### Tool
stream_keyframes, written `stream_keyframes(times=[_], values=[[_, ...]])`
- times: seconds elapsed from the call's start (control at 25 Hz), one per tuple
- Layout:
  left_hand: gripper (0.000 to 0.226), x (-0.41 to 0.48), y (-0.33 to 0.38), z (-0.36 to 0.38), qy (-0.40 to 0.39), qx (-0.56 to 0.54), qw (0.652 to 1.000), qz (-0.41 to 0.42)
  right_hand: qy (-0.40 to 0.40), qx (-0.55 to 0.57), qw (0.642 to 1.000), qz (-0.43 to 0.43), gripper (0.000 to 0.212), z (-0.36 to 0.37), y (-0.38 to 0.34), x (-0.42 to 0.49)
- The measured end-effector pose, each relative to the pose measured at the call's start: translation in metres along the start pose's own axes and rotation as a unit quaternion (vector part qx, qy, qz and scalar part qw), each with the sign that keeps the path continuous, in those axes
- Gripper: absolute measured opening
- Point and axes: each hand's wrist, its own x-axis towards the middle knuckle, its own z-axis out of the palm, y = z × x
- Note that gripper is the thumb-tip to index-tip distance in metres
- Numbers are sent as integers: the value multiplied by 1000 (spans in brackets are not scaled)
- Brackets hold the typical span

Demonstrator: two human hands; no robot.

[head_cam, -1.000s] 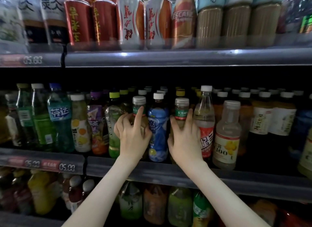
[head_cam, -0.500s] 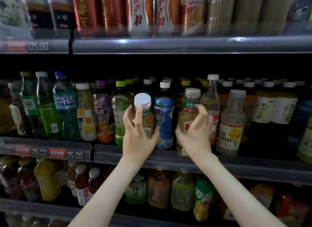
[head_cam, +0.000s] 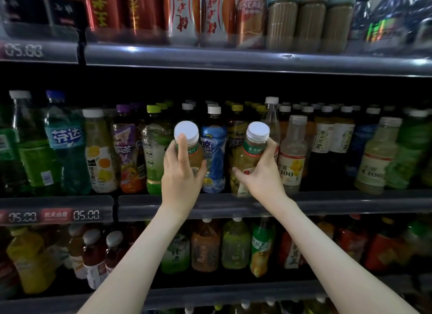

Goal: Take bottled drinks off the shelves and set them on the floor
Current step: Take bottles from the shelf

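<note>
Two bare forearms come up from the bottom of the view. The left hand (head_cam: 182, 173) is wrapped round the left bottle (head_cam: 195, 153), fingers curled over its label and one finger lying up toward the white cap. The right hand (head_cam: 261, 175) grips the right bottle (head_cam: 245, 159) from the side, with the thumb low across the front and the fingers round the far side (same kind of bottle, with a white cap and a green band).

Both bottles are at the front of the middle shelf (head_cam: 327, 203), caps tipped toward the camera. The right one's base is about level with the shelf lip, and the left one's base is hidden behind the hand. I can't tell whether either is clear of the shelf.

Just behind and between them stands a blue bottle (head_cam: 214, 154). Rows of capped drinks run back on both sides. The upper shelf (head_cam: 233, 61) above carries red cans (head_cam: 102, 7).
</note>
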Motion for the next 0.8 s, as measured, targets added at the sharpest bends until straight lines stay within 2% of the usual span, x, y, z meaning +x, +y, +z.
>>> stream_keyframes(times=[0.12,0.2,0.28,0.36,0.44,0.6,0.8], values=[[96,6,15,-22,67,-13,997,39,47,-14,999,-20,82,-2,-8,-16],[104,1,30,-45,82,-26,995,51,81,9,995,-61,80,-10,-18,-29],[110,-14,45,-71,49,-40,997,50,72,14,992,-105,80,-21,-32,-46],[115,-39,62,-99,-27,-50,998,7,2,19,993,-115,82,-29,-47,-73],[119,-70,76,-126,-122,-53,988,-79,-79,46,994,-66,84,-27,-53,-110],[116,-140,99,-187,-285,-7,930,-233,-211,85,969,92,84,-9,-47,-195],[114,-228,119,-274,-375,52,845,-377,-338,76,914,209,83,21,-46,-300]])
